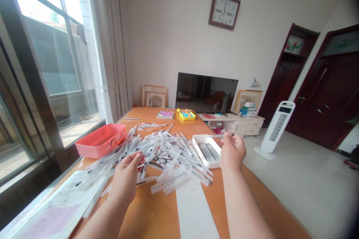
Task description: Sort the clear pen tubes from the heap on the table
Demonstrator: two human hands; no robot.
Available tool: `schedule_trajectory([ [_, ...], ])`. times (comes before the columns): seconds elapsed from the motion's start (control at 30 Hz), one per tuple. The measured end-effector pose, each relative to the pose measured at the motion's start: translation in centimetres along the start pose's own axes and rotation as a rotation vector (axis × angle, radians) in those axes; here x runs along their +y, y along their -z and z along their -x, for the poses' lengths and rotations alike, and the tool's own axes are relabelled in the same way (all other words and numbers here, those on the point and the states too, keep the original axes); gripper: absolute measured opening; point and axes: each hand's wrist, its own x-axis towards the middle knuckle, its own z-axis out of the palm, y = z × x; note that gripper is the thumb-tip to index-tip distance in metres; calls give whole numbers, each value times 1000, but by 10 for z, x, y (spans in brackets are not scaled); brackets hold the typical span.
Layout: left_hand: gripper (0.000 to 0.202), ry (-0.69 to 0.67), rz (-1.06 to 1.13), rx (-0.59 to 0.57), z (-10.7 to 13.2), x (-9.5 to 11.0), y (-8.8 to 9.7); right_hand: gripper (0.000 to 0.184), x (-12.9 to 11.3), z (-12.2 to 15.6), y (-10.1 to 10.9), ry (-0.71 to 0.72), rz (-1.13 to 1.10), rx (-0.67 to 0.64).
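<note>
A large heap of clear pens [171, 149] with dark tips covers the middle of the wooden table. My right hand [233, 151] is closed on a single pen [217, 136], held level above the white tray [211, 164]. Inside that tray lies a row of grey-looking pens [209, 152]. My left hand [127, 173] is at the heap's near left side, thumb and fingers pinched together. Whatever sits between those fingertips is too small and blurred to name.
A red plastic basket [101, 145] stands at the left edge. A white paper strip [195, 209] and a printed sheet [56, 205] lie nearer. A yellow box [187, 115] and a small colourful booklet [164, 115] are at the far end. A tower fan [277, 129] stands right.
</note>
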Motion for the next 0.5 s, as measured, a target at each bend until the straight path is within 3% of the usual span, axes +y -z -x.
schedule_trajectory([
  [0.17, 55, 24, -4, -4, -1, 0, 0, 49, 5, -37, -11, 124, 473, -230],
  [0.3, 54, 27, -5, 6, -2, 1, 1, 41, 18, -57, -20, 139, 618, -367],
  [0.5, 53, 23, -7, 0, -4, -1, 2, 27, 44, -65, -32, 130, 822, -621],
])
